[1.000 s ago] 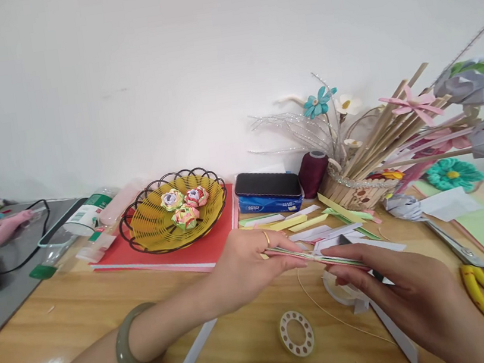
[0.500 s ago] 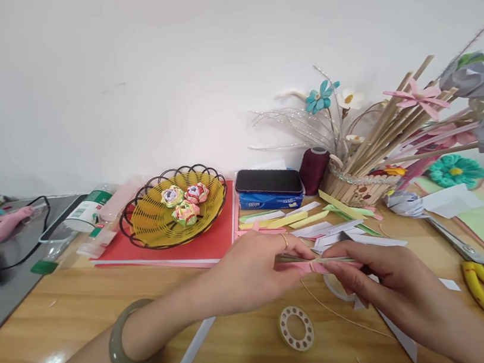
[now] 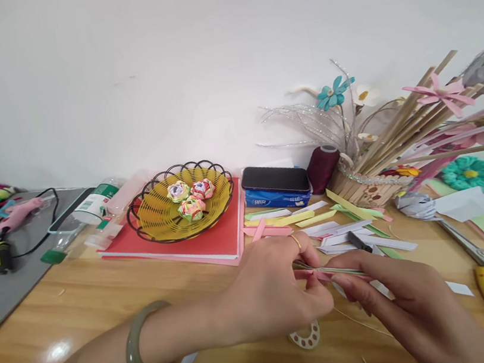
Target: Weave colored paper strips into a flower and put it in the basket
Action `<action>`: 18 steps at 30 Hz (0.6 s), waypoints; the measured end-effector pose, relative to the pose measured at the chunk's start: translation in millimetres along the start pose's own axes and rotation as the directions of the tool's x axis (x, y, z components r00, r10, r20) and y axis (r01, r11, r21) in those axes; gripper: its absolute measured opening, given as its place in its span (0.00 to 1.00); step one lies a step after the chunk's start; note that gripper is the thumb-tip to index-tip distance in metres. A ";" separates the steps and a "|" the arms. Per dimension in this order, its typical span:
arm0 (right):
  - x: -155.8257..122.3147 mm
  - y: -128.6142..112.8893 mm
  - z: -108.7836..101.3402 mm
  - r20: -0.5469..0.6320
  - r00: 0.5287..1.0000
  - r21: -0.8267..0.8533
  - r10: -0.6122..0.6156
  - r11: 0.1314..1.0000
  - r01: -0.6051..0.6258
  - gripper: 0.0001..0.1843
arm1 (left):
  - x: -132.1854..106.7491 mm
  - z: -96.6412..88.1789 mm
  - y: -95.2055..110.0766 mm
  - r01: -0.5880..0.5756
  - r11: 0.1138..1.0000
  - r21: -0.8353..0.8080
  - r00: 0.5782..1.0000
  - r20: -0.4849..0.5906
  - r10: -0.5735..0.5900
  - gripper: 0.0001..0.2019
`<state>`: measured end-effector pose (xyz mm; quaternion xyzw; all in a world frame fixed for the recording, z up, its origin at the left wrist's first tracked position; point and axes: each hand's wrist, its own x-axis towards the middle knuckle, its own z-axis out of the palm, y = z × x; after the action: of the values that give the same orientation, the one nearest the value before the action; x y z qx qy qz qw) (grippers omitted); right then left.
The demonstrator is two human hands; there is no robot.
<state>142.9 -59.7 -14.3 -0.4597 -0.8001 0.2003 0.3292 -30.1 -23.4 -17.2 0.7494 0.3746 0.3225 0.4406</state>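
My left hand, with a ring and a bangle, is closed, its fingertips pinching the middle of a small stack of folded paper strips. Pink and pale layers show in the stack, and it looks drawn in at its middle. My right hand grips the stack's right end between thumb and fingers. A thin beige string runs over the table below my right hand. Partly under my left hand lies a white ring-shaped spool with holes. Behind the hands, several white, yellow and pink folded paper strips are scattered.
Left of centre, a yellow woven basket with three paper flowers rests on red paper. A phone tops a blue tissue pack. Right are a thread cone, craft flowers and scissors. Bottles lie left.
My left hand has shifted right and turned, its thumb now pressed at the stack's middle. The view has swung slightly left. A small dark piece beyond my right hand is more exposed.
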 end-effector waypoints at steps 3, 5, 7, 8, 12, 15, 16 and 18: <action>0.1 1.2 -1.4 -0.046 0.996 -0.059 -0.077 0.995 0.074 0.07 | 0.9 -2.0 0.3 0.004 0.998 -0.069 0.999 0.037 -0.001 0.04; 0.6 2.6 -1.9 -0.073 0.987 -0.135 -0.145 0.982 0.135 0.06 | 3.0 -5.4 0.9 0.026 0.993 -0.116 0.998 0.066 -0.019 0.06; 0.8 3.8 -1.5 -0.088 0.969 -0.219 -0.229 0.954 0.206 0.06 | 6.0 -9.7 1.9 0.060 0.985 -0.163 0.994 0.100 -0.044 0.05; 0.7 4.1 -1.0 -0.088 0.962 -0.254 -0.259 0.940 0.229 0.05 | 7.6 -11.8 2.5 0.074 0.980 -0.185 0.991 0.126 -0.051 0.05; -0.6 4.2 1.0 -0.087 0.946 -0.316 -0.313 0.909 0.272 0.05 | 11.7 -16.4 4.2 0.135 0.969 -0.207 0.979 0.176 -0.099 0.04; -1.5 3.6 1.5 -0.071 0.944 -0.341 -0.322 0.897 0.280 0.05 | 12.0 -15.0 3.5 0.205 0.953 -0.225 0.970 0.180 -0.166 0.04; -1.8 3.6 1.6 -0.063 0.945 -0.349 -0.322 0.894 0.281 0.05 | 11.9 -14.0 3.0 0.213 0.949 -0.230 0.969 0.175 -0.175 0.04; -2.6 4.3 2.0 -0.047 0.945 -0.362 -0.324 0.887 0.287 0.06 | 11.5 -11.9 1.8 0.214 0.948 -0.235 0.971 0.160 -0.179 0.04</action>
<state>145.0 -59.8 -19.3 -0.3890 -0.8667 -0.0242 0.3114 -33.4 -9.3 -9.0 0.6669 0.3728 0.2695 0.5863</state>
